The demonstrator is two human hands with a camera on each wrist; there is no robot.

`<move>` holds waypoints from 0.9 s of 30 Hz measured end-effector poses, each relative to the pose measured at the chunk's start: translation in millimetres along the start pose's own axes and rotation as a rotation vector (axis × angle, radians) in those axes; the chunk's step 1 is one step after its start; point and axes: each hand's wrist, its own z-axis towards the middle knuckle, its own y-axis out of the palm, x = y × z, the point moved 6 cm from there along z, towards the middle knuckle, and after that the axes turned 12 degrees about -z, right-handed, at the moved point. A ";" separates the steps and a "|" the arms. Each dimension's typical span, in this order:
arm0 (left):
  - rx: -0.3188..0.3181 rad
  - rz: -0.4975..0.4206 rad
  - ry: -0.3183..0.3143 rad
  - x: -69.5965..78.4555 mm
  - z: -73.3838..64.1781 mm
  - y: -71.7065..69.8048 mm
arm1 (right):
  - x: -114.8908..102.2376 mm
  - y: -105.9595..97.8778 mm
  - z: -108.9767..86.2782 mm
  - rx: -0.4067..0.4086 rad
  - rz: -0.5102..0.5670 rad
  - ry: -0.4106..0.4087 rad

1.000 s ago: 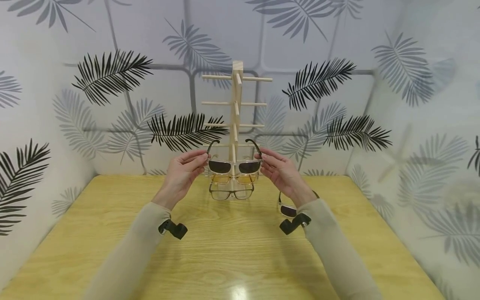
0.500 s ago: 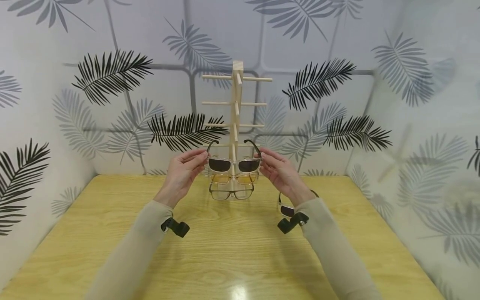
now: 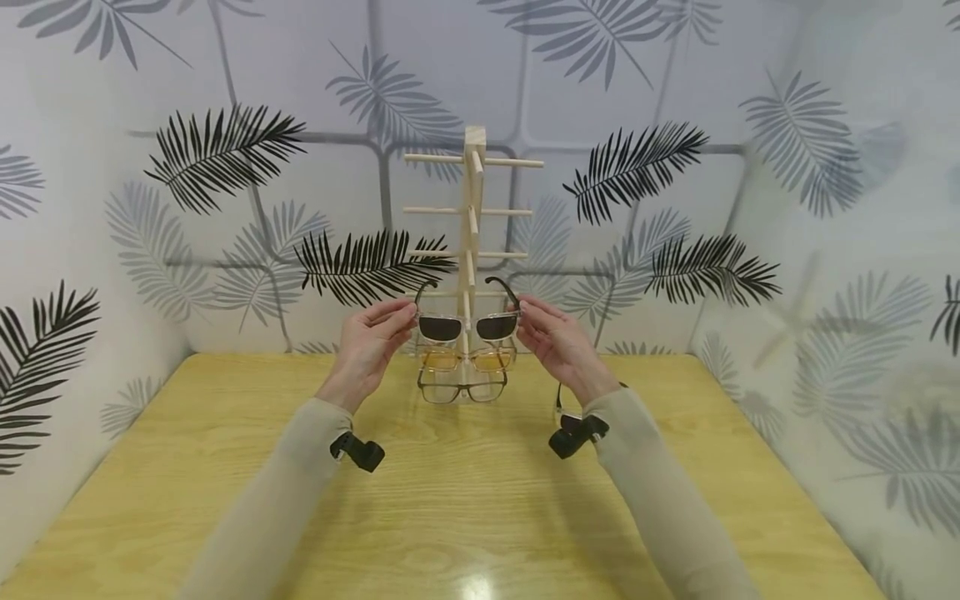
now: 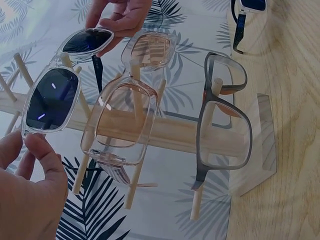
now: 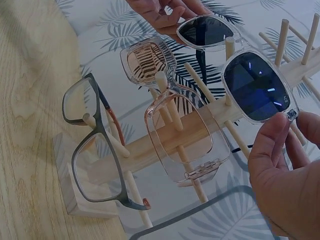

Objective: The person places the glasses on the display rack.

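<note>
A pair of sunglasses [image 3: 440,328] with dark lenses, clear frame and black temples is at a peg of the wooden eyewear stand [image 3: 471,196]. My left hand [image 3: 368,348] pinches one end of the frame near the hinge. At the other end my right hand [image 3: 557,342] pinches it the same way. In the left wrist view the bridge of the sunglasses [image 4: 52,102] lies right at a peg tip. Below them hang glasses with orange-tinted lenses [image 5: 182,135], and lowest on the stand are grey-framed eyeglasses [image 5: 98,167].
Another pair of dark-lensed sunglasses [image 3: 564,414] lies on the wooden table [image 3: 465,500], partly hidden by my right wrist and its camera [image 3: 577,436]. Bare pegs and crossbars stick out from the stand's upper part. A leaf-patterned wall [image 3: 300,183] stands close behind.
Both hands keep their pinch on the sunglasses, which stay almost in place at the peg. My wrists have drawn slightly inward. The head view has tilted up a little.
</note>
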 end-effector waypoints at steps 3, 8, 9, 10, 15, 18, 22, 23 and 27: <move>0.009 0.013 0.006 -1.3 1.5 -1.9 | 1.6 -0.6 2.9 0.009 -0.006 0.006; 0.023 0.027 0.009 -2.6 3.9 -5.2 | 4.2 -0.6 5.1 0.027 -0.022 0.019; 0.025 0.028 0.008 -2.9 4.6 -5.7 | 4.5 -0.5 5.1 0.026 -0.031 0.018; 0.023 0.026 0.005 -3.1 5.2 -5.8 | 4.8 -0.6 5.0 0.025 -0.038 0.017; 0.032 0.044 0.001 -3.5 7.2 -5.8 | 5.9 -1.0 2.8 0.019 -0.070 0.008; 0.045 0.058 -0.001 -3.8 6.9 -6.7 | 6.5 -1.2 2.1 0.024 -0.074 0.005; 0.040 0.067 -0.005 -3.6 5.6 -6.2 | 7.1 -2.2 2.8 0.020 -0.070 0.017; 0.041 0.073 -0.001 -3.4 5.3 -6.1 | 7.4 -2.6 3.2 0.018 -0.069 0.020; 0.032 0.089 0.009 -2.9 5.1 -4.7 | 8.0 -5.2 4.7 0.015 -0.066 0.023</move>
